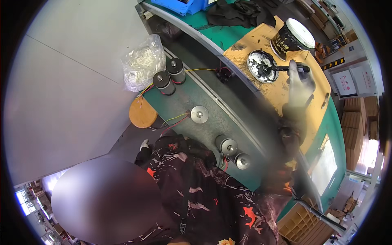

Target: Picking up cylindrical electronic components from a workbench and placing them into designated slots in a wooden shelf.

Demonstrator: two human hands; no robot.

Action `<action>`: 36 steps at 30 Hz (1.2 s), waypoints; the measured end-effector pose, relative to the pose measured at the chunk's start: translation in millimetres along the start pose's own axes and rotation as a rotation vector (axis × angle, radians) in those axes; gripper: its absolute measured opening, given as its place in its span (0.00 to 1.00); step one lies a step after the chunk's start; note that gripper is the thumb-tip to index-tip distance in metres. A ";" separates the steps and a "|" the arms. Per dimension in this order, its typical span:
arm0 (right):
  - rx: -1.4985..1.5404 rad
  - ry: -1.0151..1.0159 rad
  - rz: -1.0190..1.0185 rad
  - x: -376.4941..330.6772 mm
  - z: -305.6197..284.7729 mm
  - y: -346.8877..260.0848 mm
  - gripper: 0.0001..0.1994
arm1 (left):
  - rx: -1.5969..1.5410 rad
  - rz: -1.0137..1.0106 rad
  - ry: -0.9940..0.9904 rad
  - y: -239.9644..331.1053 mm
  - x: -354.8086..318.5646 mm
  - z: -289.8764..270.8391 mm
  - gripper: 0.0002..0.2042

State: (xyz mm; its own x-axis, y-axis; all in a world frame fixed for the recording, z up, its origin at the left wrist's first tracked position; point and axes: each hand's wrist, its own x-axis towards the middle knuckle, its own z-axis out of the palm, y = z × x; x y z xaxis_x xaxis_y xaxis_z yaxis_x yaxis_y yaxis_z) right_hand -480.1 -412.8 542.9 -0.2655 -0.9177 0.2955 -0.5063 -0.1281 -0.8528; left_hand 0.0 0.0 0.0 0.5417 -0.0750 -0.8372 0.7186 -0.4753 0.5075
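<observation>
My right hand (pixel 301 83), in a white glove smudged dark, is closed around a black-handled brush (pixel 286 68). The brush's far end rests in a round, shallow dish (pixel 254 73) smeared with black and white; its tip is lost in the dark smear. Low at my left side, my left hand (pixel 144 143) is gloved in white, small in view, its fingers too unclear to read. Between my arms, on the green bench, stand several cylindrical motors, among them a dark-topped motor (pixel 163 83) and a silver-faced motor (pixel 199 114) with coloured wires.
A black bucket with a white lid (pixel 301 33) stands beyond the dish on stained cardboard (pixel 316 92). A clear plastic bag (pixel 145 63) lies by the dark-topped motors, near a round wooden stool (pixel 142 113). Dark cloth (pixel 241 14) and a blue crate (pixel 179 5) are at the far side.
</observation>
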 end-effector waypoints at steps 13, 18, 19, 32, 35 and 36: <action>-0.025 0.047 -0.114 -6.2 25.0 1.4 0.15 | 0.718 0.080 0.130 -46.9 -14.7 -39.8 0.21; 0.125 -0.121 -0.261 -103.5 86.4 4.8 0.11 | 0.725 0.090 0.137 -49.7 -23.3 -43.5 0.21; 0.061 -0.189 -0.279 -123.7 101.3 20.5 0.10 | 0.738 0.094 0.124 -48.1 -23.6 -42.4 0.21; -0.081 -0.311 0.144 -183.7 149.9 121.5 0.11 | 0.796 0.115 0.105 -45.8 -32.8 -47.4 0.21; -0.085 -0.297 0.141 -183.6 151.4 131.2 0.11 | 0.803 0.120 0.098 -45.5 -34.2 -47.7 0.21; -0.069 -0.302 0.152 -184.1 153.1 133.6 0.11 | 0.806 0.119 0.097 -46.3 -35.0 -48.6 0.21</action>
State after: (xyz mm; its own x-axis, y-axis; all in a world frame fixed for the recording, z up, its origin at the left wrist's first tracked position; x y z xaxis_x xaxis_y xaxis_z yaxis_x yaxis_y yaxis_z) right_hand -373.2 -318.5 308.6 -0.0928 -0.9955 0.0178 -0.5370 0.0350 -0.8429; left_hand -31.0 67.3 15.7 0.6566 -0.1062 -0.7468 0.1398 -0.9558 0.2588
